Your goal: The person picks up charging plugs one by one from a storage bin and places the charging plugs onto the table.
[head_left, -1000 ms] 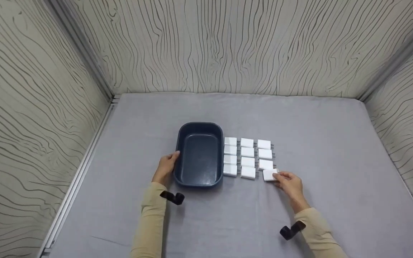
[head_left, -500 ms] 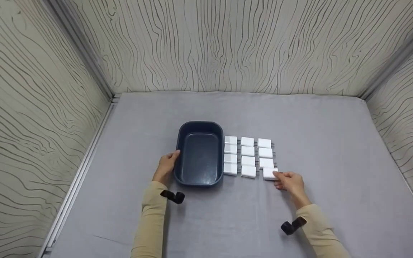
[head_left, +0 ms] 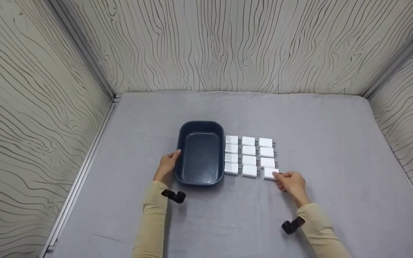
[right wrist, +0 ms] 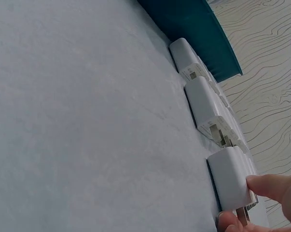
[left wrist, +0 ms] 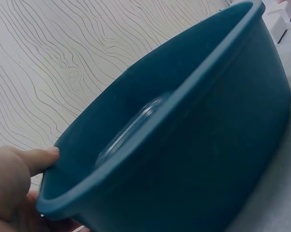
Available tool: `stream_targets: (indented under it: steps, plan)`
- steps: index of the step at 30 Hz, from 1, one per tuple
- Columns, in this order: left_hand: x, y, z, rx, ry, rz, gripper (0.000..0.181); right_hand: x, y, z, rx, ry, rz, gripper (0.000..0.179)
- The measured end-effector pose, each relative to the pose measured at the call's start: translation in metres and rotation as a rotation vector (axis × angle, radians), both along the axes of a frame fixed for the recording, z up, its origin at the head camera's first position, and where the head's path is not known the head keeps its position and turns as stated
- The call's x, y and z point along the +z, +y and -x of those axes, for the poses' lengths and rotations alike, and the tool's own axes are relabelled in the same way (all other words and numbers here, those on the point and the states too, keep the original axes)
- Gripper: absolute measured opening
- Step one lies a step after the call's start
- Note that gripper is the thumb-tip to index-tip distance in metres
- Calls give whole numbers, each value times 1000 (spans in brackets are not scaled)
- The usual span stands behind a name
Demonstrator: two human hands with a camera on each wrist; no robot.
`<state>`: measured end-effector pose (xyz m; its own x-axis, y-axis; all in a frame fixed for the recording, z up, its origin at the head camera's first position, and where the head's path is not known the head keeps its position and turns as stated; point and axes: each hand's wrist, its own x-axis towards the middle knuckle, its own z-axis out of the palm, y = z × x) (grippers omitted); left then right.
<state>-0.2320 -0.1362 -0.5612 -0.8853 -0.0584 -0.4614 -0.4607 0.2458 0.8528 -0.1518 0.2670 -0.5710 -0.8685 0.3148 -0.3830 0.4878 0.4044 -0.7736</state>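
My left hand [head_left: 167,165] grips the left side of a dark blue plastic basin [head_left: 178,143], its thumb over the rim and fingers underneath in the left wrist view. Right of the basin, white plug-in chargers lie in three columns, prongs pointing right. My right hand [head_left: 290,183] pinches the nearest charger [head_left: 270,173] of the right column at its prong end. This charger sits slightly further right than the charger [head_left: 267,162] behind it. In the right wrist view the thumb presses on the charger [right wrist: 229,179], and fingertips are by its metal prongs.
The left column's chargers [head_left: 231,168] lie close against the basin's right wall, and the middle column [head_left: 249,171] stands between. Grey cloth [head_left: 221,229] covers the table. Wood-grain panels [head_left: 213,46] enclose the back and sides. A black wrist camera [head_left: 292,225] sits on the right sleeve.
The charger in my right hand has gone from slightly tilted to flat and straighter beside its column. My right fingers have shifted a little. The left hand and basin stay in place.
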Motion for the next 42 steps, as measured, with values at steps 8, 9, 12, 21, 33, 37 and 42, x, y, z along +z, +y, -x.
stream_targets:
  steps: [8, 9, 12, 21, 33, 37, 42]
  plan:
    - [-3, -1, -2, -22, 2, 44, 59, -2, 1, -4, -23, -9, 28, 37]
    - [-4, -1, -2, -28, 7, 51, 59, -2, 1, -4, -26, -9, 34, 37]
    - [-6, -1, -3, -40, 40, 85, 57, -3, 2, -6, -30, -8, 37, 36]
    - [-3, 1, -4, -38, 33, 59, 58, -1, 4, -4, -39, -15, 77, 35]
    - [0, 2, -1, -17, 48, 50, 58, 8, 2, 0, -18, 1, 82, 37]
    - [-1, 2, -3, -13, 55, 58, 58, 8, 1, -2, -19, 18, 68, 37]
    - [-1, 5, -6, 8, 57, 54, 57, 12, 2, -7, -28, 38, 45, 35]
